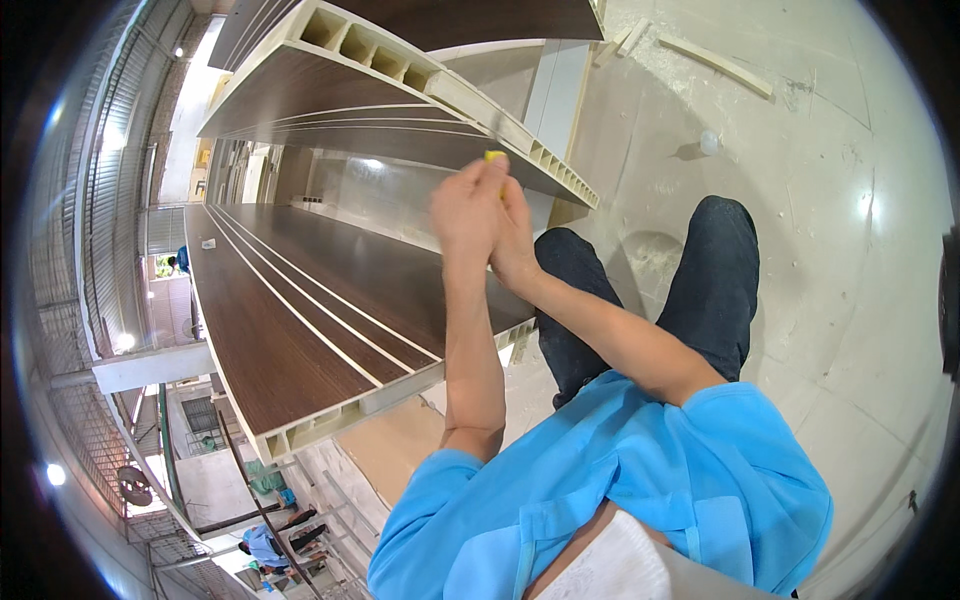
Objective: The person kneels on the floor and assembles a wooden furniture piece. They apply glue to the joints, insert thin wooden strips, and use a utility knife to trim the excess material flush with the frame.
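Observation:
My left hand [464,212] and my right hand [514,240] are pressed together, fingers closed around a small yellow tool [495,156]. Only bits of yellow show between the fingers, so its kind is hidden. Both hands are close to the hollow-celled end of a raised dark brown door panel [340,85], which stands tilted on the left. Lower down, beside my left forearm, a second dark brown panel [300,320] lies flat, with pale lines along its face and open cells at its cut end.
Another brown panel [460,22] crosses the top. Offcut strips [716,66] and a small whitish round thing [709,142] are on the dusty tiled floor [830,290]. My dark-trousered knees [715,270] are bent beside the panels. At the lower left, a person in blue [265,545] is farther off.

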Demonstrator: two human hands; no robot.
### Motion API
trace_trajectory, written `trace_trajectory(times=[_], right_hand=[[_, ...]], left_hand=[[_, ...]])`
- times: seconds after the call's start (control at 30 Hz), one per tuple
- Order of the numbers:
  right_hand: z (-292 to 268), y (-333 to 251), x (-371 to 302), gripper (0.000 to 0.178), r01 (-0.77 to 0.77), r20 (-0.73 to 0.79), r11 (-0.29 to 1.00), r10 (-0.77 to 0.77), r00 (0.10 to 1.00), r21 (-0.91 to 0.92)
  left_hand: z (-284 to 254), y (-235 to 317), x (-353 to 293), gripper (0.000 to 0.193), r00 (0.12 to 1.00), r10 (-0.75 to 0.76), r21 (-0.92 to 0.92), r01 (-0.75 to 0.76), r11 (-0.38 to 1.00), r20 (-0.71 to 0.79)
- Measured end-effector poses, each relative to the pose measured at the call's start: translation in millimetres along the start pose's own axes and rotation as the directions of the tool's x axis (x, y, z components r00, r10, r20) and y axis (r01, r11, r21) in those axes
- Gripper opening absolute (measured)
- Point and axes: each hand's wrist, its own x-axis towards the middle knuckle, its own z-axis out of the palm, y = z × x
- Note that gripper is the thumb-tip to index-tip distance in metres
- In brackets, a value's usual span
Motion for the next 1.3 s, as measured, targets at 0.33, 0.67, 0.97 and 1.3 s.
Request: trace_trajectory(times=[0.33,0.67,0.97,1.3], right_hand=[[-32.3,-29.0,7.9,0.02,0.113,0.05,0.991,-0.116,0.992,0.065],[-2.0,-21.5,-1.7,0.022,0.074,0.108,0.997,-0.072,0.992,-0.01],[-21.5,-11.2,-3.3,0.025,0.024,0.064,0.999,-0.026,0.998,0.026],[-13.1,-10.9,-3.8,0.022,-0.014,0.089,0.994,0.004,0.996,0.111]], left_hand=[[31.8,17.8,-14.6,0.04,0.975,0.223,0.145,-0.218,0.965,-0.019],[-1.5,16.1,-13.0,0.041,1.0,0.018,0.171,-0.019,0.985,0.009],[16.8,3.9,-19.2,0.038,0.999,-0.015,0.182,0.008,0.983,0.038],[8.6,1.5,-10.4,0.036,1.0,-0.026,0.106,0.025,0.994,0.009]])
